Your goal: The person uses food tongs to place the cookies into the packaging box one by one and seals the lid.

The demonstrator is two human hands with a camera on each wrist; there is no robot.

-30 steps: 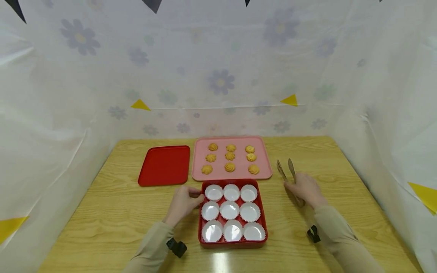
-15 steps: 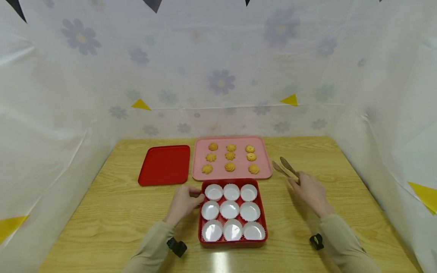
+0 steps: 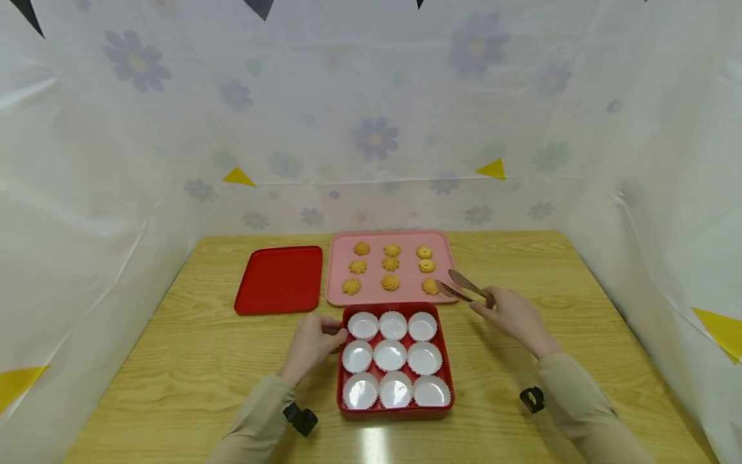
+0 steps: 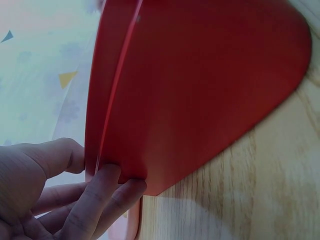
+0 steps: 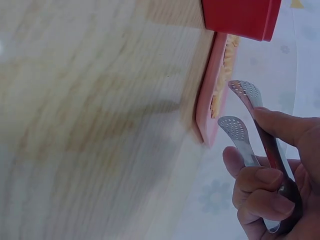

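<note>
Pink and shallow, the tray (image 3: 408, 274) holds all nine piped cookies (image 3: 390, 265), and none of the nine white paper cups (image 3: 390, 356) in the red box (image 3: 396, 415) has one, so the work looks to be only at its start. The right hand (image 3: 514, 319) curls its fingers round metal tongs (image 5: 274, 152), whose arms stand a little apart with nothing between the tips; these reach over the tray's right edge, close to the nearest cookie on that side, though from these angles I cannot tell whether they touch it. The left hand (image 3: 311, 341) pinches the left side of the box, fingers against its outer wall; the box rests on the table (image 3: 191, 361), just in front of the tray.
</note>
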